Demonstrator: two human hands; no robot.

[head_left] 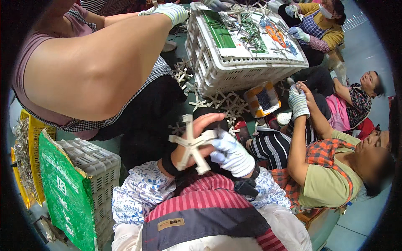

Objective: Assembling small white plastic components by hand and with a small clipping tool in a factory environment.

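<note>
In front of my lap is an off-white five-armed star-shaped plastic piece [191, 145], with small blocks at its arm ends. My left hand [206, 122] is bare and supports it from behind, its fingers partly hidden by the arms. On the right, my right hand [235, 155], in a whitish striped glove, has its bent fingers at the end of one arm, gripping there. Whether a smaller part sits between those fingertips is hidden. Beyond my hands, a pile of similar star pieces [228, 102] lies on the floor.
A white crate [247, 69] stands ahead, with printed sheets and star pieces on top. Next to it is an orange-and-white tub [250, 100] of small dark parts. At left are a green board [63, 192], another white crate [102, 167] and yellow baskets [37, 167]. Co-workers sit close on both sides.
</note>
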